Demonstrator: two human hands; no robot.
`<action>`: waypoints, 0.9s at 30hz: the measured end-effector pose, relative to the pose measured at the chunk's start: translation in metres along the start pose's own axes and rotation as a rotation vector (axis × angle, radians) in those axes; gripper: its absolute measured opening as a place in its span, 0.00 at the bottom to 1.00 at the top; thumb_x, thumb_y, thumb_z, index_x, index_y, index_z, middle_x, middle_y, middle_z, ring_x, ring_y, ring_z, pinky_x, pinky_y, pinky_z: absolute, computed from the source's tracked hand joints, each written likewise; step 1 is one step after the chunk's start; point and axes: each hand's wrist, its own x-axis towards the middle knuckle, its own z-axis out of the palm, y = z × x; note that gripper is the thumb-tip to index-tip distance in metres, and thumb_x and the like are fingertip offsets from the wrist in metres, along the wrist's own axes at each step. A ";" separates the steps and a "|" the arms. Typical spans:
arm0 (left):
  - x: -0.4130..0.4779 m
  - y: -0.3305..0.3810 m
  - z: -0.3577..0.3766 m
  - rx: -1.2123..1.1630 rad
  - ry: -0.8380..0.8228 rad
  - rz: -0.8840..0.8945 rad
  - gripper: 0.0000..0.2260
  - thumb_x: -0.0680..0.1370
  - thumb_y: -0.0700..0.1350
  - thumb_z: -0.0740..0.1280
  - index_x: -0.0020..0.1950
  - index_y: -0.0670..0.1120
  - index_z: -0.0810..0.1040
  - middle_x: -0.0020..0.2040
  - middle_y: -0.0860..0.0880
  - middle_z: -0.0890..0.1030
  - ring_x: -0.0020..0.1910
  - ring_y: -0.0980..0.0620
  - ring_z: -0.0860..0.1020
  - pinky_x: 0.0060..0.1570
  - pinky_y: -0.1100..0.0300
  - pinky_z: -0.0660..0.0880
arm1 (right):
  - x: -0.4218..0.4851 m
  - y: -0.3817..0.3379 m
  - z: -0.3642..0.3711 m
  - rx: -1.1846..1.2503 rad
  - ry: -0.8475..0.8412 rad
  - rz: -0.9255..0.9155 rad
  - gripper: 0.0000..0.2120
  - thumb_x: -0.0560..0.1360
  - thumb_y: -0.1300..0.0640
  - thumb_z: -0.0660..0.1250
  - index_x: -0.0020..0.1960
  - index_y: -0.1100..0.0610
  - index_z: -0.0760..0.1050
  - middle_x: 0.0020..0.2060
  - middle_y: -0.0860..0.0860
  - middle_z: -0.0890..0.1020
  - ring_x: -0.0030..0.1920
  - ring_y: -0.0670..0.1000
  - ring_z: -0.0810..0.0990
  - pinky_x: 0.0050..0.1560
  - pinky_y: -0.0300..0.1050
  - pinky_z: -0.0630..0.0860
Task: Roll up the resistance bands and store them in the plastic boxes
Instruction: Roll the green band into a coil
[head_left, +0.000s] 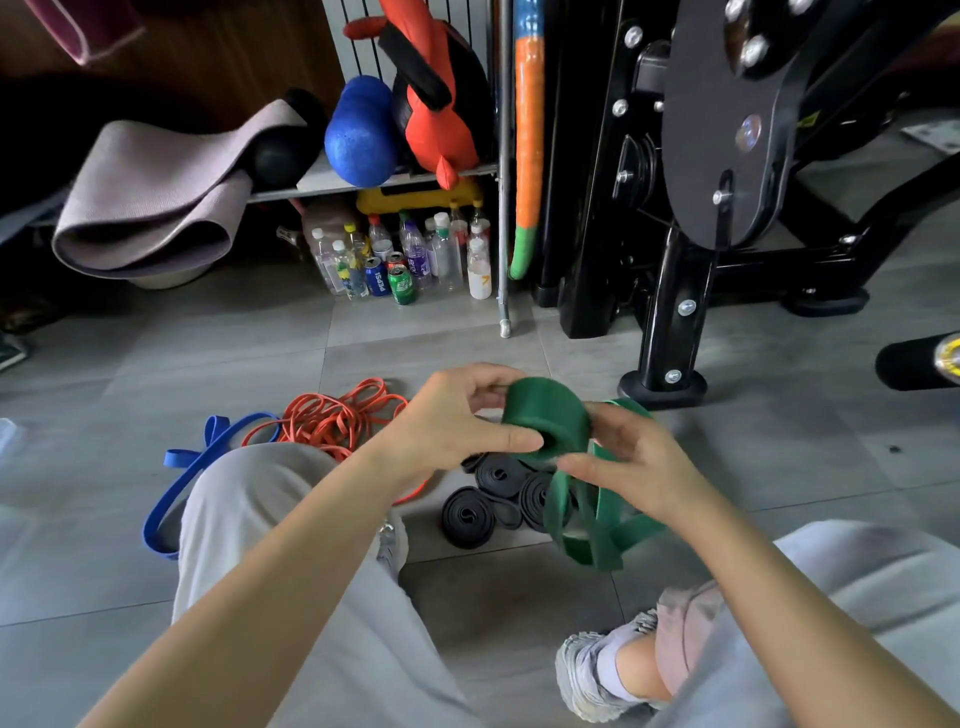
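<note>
Low over the floor (779, 467), between two raised knees in grey trousers: left hand (457, 421) wrapped round a part-wound green roll (545, 410), thumb against its near end face, the other fingers (488, 387) curled over the top. Right hand (631, 467) just beside it on the right, fingers pinching the unwound tail (602, 525) at its exit from the roll. Both hands closed on the same band, neither one free.

Roll's axis seemingly pointing back toward the body and a little down. Tail dropping from the right-hand pinch to the floor in slack loops, rightward of the roll and nearer the body, with a good stretch left to take up. Judged as mid-roll. Next turn likely to call for the right hand feeding tail toward the roll under tension, with the left turning the core. Risk with a slack grip: coil springing loose.

Just beyond and beneath the hands, on the floor: several black bands (470, 514) coiled tight, touching one another. Farther left, a tangle of orange bands (332, 415), then a blue band (176, 499) looping past the outer side of the left knee, both unrolled. No plastic box plainly in view.

At the floor's far edge: shelf (363, 182) with bottles and cans (405, 260) beneath, a folded mat (156, 197) to the left, a black machine frame (675, 291) to the right
</note>
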 end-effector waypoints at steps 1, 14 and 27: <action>-0.001 -0.002 0.004 -0.144 0.001 -0.011 0.19 0.67 0.31 0.74 0.53 0.47 0.76 0.48 0.51 0.82 0.41 0.62 0.81 0.39 0.73 0.75 | 0.000 -0.001 0.003 0.081 0.006 -0.026 0.19 0.63 0.56 0.75 0.53 0.49 0.76 0.48 0.42 0.84 0.51 0.42 0.81 0.53 0.33 0.73; 0.006 0.007 0.005 0.561 -0.104 0.086 0.21 0.68 0.45 0.76 0.59 0.50 0.76 0.53 0.56 0.77 0.54 0.59 0.75 0.55 0.65 0.72 | 0.013 -0.013 -0.003 -0.526 -0.042 0.021 0.17 0.62 0.48 0.78 0.46 0.46 0.75 0.36 0.43 0.79 0.40 0.43 0.77 0.42 0.38 0.74; 0.000 -0.012 0.020 -0.723 0.023 0.009 0.17 0.66 0.33 0.65 0.54 0.44 0.76 0.43 0.52 0.84 0.41 0.56 0.83 0.38 0.66 0.78 | 0.008 -0.013 -0.010 0.093 0.048 -0.029 0.27 0.56 0.49 0.80 0.54 0.46 0.77 0.50 0.46 0.84 0.53 0.49 0.82 0.55 0.46 0.77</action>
